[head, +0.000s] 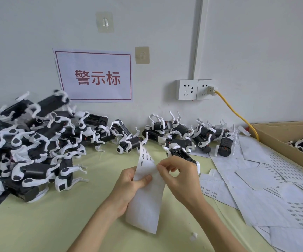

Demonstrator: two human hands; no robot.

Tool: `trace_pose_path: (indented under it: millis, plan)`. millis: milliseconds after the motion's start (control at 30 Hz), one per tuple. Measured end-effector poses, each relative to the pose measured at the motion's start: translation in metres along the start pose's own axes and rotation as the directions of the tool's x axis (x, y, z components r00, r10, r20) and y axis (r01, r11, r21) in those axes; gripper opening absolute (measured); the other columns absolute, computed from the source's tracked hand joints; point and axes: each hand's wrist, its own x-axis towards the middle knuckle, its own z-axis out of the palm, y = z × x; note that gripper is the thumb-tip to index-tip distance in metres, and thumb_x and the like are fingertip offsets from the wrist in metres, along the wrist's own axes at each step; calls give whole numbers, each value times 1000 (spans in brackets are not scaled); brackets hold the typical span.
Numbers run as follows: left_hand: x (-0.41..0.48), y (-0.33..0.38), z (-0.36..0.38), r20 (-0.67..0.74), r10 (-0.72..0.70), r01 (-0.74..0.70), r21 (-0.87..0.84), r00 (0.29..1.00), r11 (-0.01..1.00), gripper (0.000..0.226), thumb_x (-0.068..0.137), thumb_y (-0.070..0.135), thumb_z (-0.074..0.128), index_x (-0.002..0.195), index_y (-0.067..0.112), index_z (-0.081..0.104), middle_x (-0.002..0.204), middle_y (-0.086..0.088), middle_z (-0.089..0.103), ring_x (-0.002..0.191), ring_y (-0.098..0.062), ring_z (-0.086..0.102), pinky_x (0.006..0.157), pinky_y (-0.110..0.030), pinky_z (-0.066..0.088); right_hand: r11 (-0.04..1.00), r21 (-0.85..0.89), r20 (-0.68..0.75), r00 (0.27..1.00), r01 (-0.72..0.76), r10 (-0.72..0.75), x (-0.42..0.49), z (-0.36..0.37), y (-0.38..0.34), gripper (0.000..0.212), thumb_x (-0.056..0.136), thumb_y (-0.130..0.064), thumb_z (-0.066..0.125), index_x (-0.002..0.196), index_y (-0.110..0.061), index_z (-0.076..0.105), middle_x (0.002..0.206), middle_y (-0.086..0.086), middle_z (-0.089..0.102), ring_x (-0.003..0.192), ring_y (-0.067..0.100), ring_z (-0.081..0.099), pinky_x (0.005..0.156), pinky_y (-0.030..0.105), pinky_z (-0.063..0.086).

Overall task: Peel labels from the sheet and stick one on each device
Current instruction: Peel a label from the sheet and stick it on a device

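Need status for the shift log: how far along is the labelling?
Done: spent sheets lie right; whether the devices in the cardboard box are labelled is unclear. In hand: left hand holds a label strip, right hand pinches its edge, peeling. Left: large device pile on the left, more along the wall.

Two bare forearms, seemingly sleeveless

A pale grey-white wall (256,42) rises behind a table covered in light yellow-green cloth (47,224). On the wall hang a red-bordered paper sign (95,76), two adhesive hooks (104,22), a double socket (196,89) with a yellow cable (238,113) and a vertical white conduit (198,37)
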Motion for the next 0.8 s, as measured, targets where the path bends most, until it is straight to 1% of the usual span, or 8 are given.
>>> trace_pose_path:
  millis: [133, 233, 300, 367, 433, 533, 667, 800]
  plan:
    - [1, 0, -1, -12, -10, 10, -37, 1000, 999, 26, 80, 15, 71, 103, 19, 81, 110, -13, 78, 99, -25, 75, 80, -29, 59, 996, 58, -57, 996, -69, 72, 3, -1, -2, 21, 87, -4, 75, 79, -24, 74, 74, -17, 71, 73, 7, 65, 69, 12, 45]
    - [6, -3, -2, -128, -22, 24, 16, 992, 1000, 40, 87, 2, 73, 122, 20, 70, 114, -6, 77, 106, -28, 73, 85, -35, 58, 986, 125, -82, 989, -113, 123, 5, -5, -2, 23, 88, -3, 74, 83, -26, 76, 73, -14, 73, 72, 10, 69, 70, 18, 51]
    - [9, -7, -4, -322, 19, 58, 228, 947, 972, 66, 87, -1, 76, 144, 22, 50, 127, -3, 68, 113, -25, 67, 95, -39, 54, 972, 185, -55, 987, -142, 154, 6, -7, -2, 24, 87, 0, 74, 91, -24, 78, 79, -11, 75, 77, 12, 72, 75, 21, 54]
    - [9, -9, -5, -455, 204, 79, 528, 867, 846, 85, 83, 2, 81, 153, 17, 36, 136, -1, 51, 120, -21, 55, 105, -39, 46, 967, 203, -12, 987, -155, 160, 6, -7, -3, 30, 85, 3, 74, 98, -24, 77, 84, -9, 76, 82, 12, 73, 79, 21, 55]
    - [6, -7, -5, -420, 387, -42, 632, 821, 774, 70, 85, 4, 78, 146, 20, 46, 134, 7, 51, 116, -14, 55, 99, -30, 46, 966, 205, 35, 988, -156, 152, 5, -7, -5, 39, 84, 6, 71, 102, -28, 76, 86, -9, 75, 85, 13, 73, 81, 21, 55]
    - [2, 5, 1, -302, 358, -199, 451, 883, 870, 26, 88, 21, 69, 111, 33, 72, 114, 18, 71, 103, -5, 65, 81, -15, 49, 968, 209, 106, 988, -135, 115, 3, -6, -7, 48, 84, 10, 64, 109, -30, 72, 88, -6, 75, 86, 15, 73, 83, 22, 55]
    - [-3, 11, 10, -172, 330, -240, 400, 928, 884, 13, 90, 22, 72, 97, 29, 78, 101, 13, 77, 96, -5, 70, 81, -19, 51, 973, 199, 154, 984, -118, 88, 1, -4, -9, 48, 83, 6, 66, 113, -32, 71, 88, -7, 74, 84, 14, 71, 78, 18, 54]
    - [-3, 8, 10, -196, 324, -199, 477, 926, 856, 20, 90, 8, 76, 86, 28, 78, 90, 12, 76, 89, -8, 70, 83, -28, 51, 976, 185, 173, 982, -113, 81, -1, 0, -9, 46, 84, 1, 71, 112, -35, 70, 86, -10, 72, 81, 14, 70, 77, 19, 54]
